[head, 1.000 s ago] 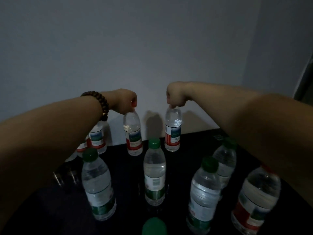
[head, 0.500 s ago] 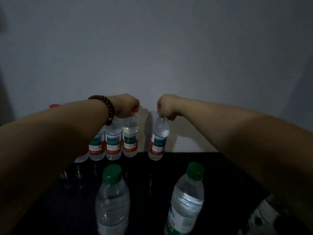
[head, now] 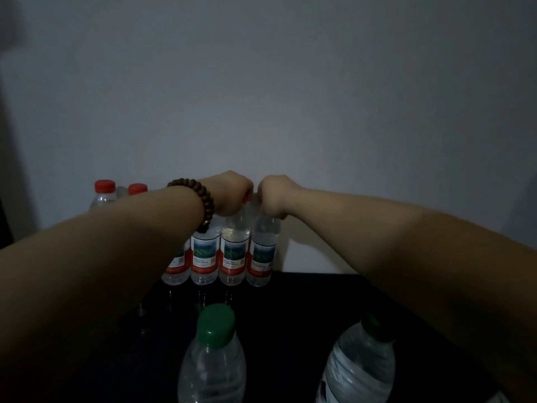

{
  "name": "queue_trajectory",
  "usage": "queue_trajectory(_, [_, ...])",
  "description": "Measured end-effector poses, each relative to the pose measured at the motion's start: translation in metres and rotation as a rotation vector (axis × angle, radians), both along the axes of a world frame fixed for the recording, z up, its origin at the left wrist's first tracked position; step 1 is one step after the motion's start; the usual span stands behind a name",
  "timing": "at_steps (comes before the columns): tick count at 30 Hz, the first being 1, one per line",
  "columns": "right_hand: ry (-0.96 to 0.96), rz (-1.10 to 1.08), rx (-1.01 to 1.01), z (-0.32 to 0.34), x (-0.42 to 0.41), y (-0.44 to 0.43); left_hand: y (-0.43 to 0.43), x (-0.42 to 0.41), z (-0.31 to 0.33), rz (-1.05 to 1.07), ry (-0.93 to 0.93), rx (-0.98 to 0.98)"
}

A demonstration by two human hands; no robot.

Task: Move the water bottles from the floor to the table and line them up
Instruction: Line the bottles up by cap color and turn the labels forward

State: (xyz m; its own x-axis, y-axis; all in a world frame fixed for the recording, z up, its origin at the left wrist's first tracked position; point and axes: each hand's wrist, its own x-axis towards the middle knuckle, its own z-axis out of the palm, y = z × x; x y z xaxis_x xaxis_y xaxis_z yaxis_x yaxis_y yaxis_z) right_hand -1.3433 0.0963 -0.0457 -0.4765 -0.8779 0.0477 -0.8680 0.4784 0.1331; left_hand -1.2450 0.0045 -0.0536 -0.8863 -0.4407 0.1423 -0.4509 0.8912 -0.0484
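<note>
A row of red-capped water bottles stands along the far edge of the dark table (head: 313,303), against the wall. My left hand (head: 232,193), with a bead bracelet on the wrist, grips the cap of one bottle (head: 234,251) in that row. My right hand (head: 273,196) grips the top of the rightmost bottle (head: 261,254), which stands pressed against its neighbour. More red-capped bottles (head: 104,193) show at the far left, partly hidden by my left arm.
Two green-capped bottles stand nearer to me, one at the centre (head: 213,359) and one to the right (head: 359,367), partly behind my right arm. A plain grey wall (head: 261,97) rises just behind the table.
Both hands have come together. The bottle in my right hand has slid left until it touches the row; the gap between the two held bottles is gone. The view has shifted closer and left.
</note>
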Motion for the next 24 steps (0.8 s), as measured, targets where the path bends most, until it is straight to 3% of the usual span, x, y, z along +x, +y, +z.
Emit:
queue_trajectory(5, [0.011, -0.007, -0.118, -0.001, -0.005, -0.004, 0.007, 0.001, 0.004, 0.018, -0.006, -0.004])
queue_trajectory(13, [0.009, -0.051, -0.031, 0.024, 0.013, 0.029, 0.029, 0.025, 0.026, 0.129, 0.071, 0.008])
queue_trajectory(19, [0.083, -0.159, 0.154, 0.066, 0.044, 0.093, 0.081, 0.056, 0.049, 0.176, -0.191, -0.100])
queue_trajectory(24, [-0.052, -0.275, 0.257, 0.093, 0.071, 0.158, 0.146, 0.091, 0.077, 0.049, -0.277, -0.059])
